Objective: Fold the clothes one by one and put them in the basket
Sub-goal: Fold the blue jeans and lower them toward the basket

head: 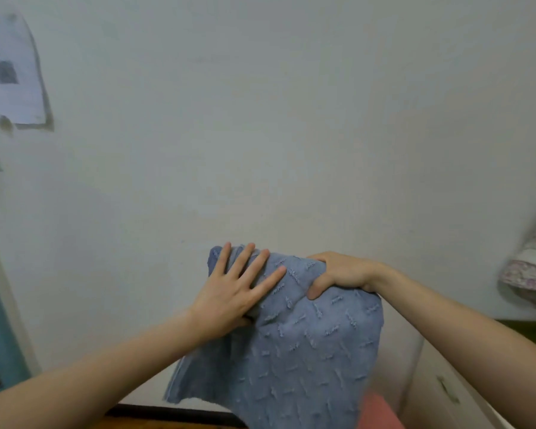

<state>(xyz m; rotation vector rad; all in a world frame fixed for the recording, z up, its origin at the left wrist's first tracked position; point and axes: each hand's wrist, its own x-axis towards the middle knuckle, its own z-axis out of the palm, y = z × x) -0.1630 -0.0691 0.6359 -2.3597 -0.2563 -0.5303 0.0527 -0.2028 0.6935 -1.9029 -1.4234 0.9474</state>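
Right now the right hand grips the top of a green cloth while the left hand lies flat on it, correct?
Not quite: the cloth is blue, not green. The head view shows the right hand gripping its top and the left hand flat on it.

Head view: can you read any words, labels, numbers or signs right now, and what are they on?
No text can be read in this view.
On the white sheet pinned to the wall, upper left: a dark square, too blurred to read or to tell if it is a code.
On the blue garment: only a woven pattern, with no label or print showing.
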